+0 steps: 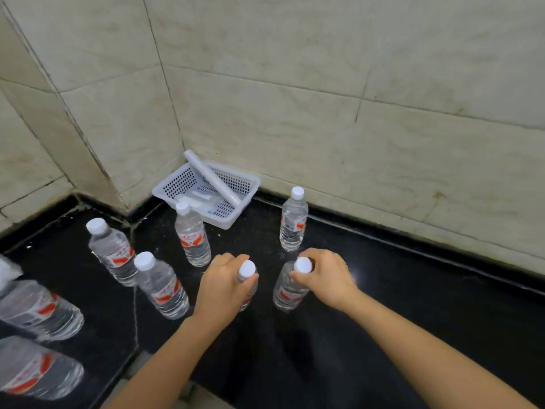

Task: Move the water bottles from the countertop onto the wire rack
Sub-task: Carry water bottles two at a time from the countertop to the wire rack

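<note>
Bottles of water stand upright across the dark surface [383, 305], all capped and labelled. At the far left edge, two large blurred bottles [38, 314] appear close to the camera; what carries them cannot be told. Next come two standing bottles, the left rear bottle [112, 252] and the left front bottle [162, 286], just beside each other. A fifth, the middle bottle [191, 234], stands in front of a white perforated basket [188, 184] set into the tiled corner, with a white tube [211, 178] leaning across its rim.

The left hand [224, 286] has its fingers [249, 280] curled shut around the neck of the left held bottle [247, 271], directly under the cap. The right hand [327, 274] grips the right held bottle [290, 287] likewise, fingers closed at the neck. Both held bottles seem to rest on the surface. A neck grip probably gives a secure hold, since the cap flange stops slippage, and lets two bottles travel per trip.

One far bottle [293, 221] stands alone by the back wall. The wire rack is not in view.
</note>
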A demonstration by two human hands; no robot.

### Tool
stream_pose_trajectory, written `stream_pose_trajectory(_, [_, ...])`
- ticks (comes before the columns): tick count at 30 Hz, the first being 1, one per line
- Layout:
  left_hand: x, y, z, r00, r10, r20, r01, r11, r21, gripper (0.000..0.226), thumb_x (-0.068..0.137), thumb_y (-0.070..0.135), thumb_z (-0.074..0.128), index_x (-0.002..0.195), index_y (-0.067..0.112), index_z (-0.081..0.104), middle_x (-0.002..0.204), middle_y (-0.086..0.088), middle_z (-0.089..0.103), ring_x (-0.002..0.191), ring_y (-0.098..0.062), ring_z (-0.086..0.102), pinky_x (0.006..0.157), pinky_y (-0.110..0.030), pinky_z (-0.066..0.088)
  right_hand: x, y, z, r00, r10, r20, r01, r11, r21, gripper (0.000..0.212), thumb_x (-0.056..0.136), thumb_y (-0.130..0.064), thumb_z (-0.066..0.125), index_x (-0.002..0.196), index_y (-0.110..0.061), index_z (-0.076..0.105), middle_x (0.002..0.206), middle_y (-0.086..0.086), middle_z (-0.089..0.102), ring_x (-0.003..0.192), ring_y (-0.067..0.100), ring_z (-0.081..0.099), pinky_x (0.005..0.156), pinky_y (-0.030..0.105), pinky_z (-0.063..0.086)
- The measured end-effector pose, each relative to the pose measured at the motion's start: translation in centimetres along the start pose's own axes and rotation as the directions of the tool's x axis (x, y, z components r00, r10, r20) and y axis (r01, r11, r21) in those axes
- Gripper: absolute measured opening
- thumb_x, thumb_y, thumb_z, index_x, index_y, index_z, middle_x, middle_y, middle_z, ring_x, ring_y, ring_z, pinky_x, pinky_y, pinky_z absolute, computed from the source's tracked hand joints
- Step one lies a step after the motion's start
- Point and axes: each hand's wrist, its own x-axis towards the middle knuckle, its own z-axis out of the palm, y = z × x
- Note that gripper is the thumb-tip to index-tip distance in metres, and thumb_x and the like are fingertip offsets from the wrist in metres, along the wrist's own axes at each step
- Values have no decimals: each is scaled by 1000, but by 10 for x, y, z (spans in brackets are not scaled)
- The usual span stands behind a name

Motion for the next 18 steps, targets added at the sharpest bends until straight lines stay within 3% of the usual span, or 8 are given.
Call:
stream_pose_trajectory(4, [-17, 43, 9, 999, 24, 48, -20, 996, -84, 23, 77, 32, 69, 92, 16, 69, 73, 1, 52, 76, -16, 49, 62, -13, 33, -46, 39, -48, 989, 144, 8, -144, 988, -47, 21, 71, -35, 72, 85, -19, 73, 86, -1, 73, 82, 18, 66, 71, 37, 56])
stream_pose_trajectory(8, [-45, 111, 24, 988, 87, 128, -59, 976, -208, 27, 76, 27, 73, 101, 19, 70, 77, -2, 58, 77, -16, 55, 69, -30, 46, -109, 81, -98, 974, 224, -18, -225, 973, -49, 17, 69, -34, 76, 66, -21, 67, 72, -3, 68, 72, 16, 64, 60, 33, 51])
stream_pose_trajectory(10, [-62, 152, 38, 979, 125, 159, -81, 962, -260, 27, 75, 26, 74, 101, 19, 70, 78, -4, 60, 77, -17, 57, 73, -37, 49, -148, 99, -124, 968, 246, -57, -248, 968, -41, 15, 69, -33, 77, 69, -22, 67, 73, -3, 69, 72, 16, 64, 61, 33, 51])
stream_pose_trajectory(18, [-141, 327, 88, 957, 272, 105, -204, 883, -423, 42, 75, 26, 76, 115, 18, 67, 78, 1, 59, 77, -13, 57, 74, -30, 49, -303, 168, -244, 897, 316, -308, -303, 949, 93, 18, 72, -32, 76, 80, -15, 75, 74, -1, 71, 75, 16, 65, 66, 36, 54])
